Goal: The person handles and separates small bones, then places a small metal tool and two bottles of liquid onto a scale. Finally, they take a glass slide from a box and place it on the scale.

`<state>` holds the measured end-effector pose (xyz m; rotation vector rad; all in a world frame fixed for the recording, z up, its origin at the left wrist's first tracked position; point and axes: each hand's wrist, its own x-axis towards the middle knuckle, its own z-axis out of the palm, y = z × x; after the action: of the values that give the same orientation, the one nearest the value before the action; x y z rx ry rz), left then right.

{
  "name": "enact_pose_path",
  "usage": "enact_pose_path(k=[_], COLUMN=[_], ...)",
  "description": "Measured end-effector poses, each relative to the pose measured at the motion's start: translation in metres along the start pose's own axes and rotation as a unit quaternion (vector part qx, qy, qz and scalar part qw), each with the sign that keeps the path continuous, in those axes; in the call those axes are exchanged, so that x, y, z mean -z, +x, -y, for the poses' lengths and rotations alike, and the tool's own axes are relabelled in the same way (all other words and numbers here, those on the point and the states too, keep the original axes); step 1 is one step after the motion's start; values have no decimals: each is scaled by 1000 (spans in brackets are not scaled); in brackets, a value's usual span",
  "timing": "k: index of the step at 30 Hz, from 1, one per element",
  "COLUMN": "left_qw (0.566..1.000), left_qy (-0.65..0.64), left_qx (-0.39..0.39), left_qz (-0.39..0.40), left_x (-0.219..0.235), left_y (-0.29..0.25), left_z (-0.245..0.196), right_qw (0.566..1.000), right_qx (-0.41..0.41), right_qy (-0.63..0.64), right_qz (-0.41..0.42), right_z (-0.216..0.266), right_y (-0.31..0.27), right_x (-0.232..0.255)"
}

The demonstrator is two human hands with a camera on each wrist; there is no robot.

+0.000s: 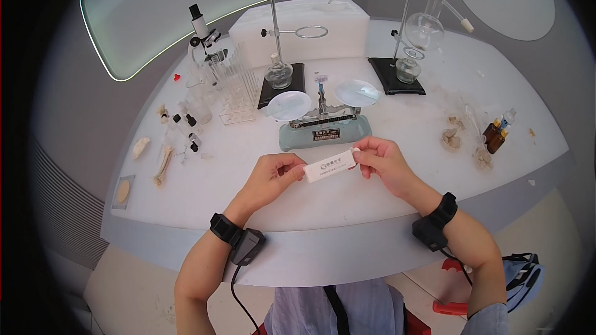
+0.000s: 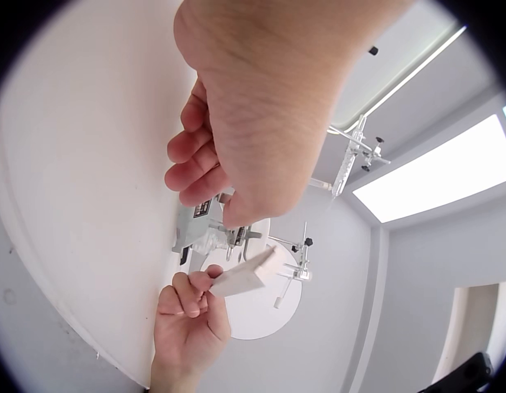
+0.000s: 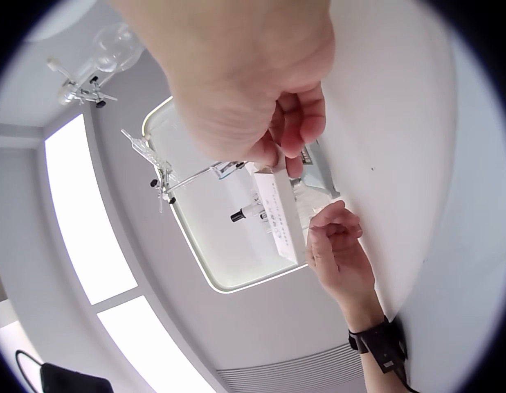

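A small white printed carton (image 1: 330, 166) is held over the table in front of the balance scale. My right hand (image 1: 383, 161) pinches its right end between thumb and fingers. In the right wrist view, printed text runs along the side of the carton (image 3: 277, 214), and its end lies under the right fingertips. My left hand (image 1: 273, 178) is beside the carton's other end, its fingers loosely curled. A narrow gap shows between the left hand (image 2: 245, 123) and the carton (image 2: 249, 274) in the left wrist view. Behind both hands stands the teal balance scale (image 1: 326, 133) with two white pans.
Ring stands (image 1: 397, 77) with glassware stand at the back, before a white block (image 1: 301, 31). A microscope (image 1: 202, 31) and test tube rack (image 1: 236, 87) are at left. Small dropper bottles (image 1: 186, 121) and bones (image 1: 163, 166) lie nearer. Brown bottles (image 1: 493, 136) sit at right.
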<state>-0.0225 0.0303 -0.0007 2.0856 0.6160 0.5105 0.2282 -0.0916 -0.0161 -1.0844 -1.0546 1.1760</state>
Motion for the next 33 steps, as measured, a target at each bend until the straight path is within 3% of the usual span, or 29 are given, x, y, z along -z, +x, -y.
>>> enact_pose_path(k=[22,28,33], left_qw=[1000,1000,1000], left_qy=[-3,-21,-2], left_qx=[1,5,-6], left_qz=[2,-2,2], left_x=[0,-2,0], left_y=[0,0,0], left_z=[0,-1,-1], right_qw=[1000,999,1000], right_qx=[-3,1,5], right_qy=[18,-39,7], right_qz=[2,6,-3], right_z=[0,2,-3], right_y=[-1,-2,0], right_x=[-1,-4,0])
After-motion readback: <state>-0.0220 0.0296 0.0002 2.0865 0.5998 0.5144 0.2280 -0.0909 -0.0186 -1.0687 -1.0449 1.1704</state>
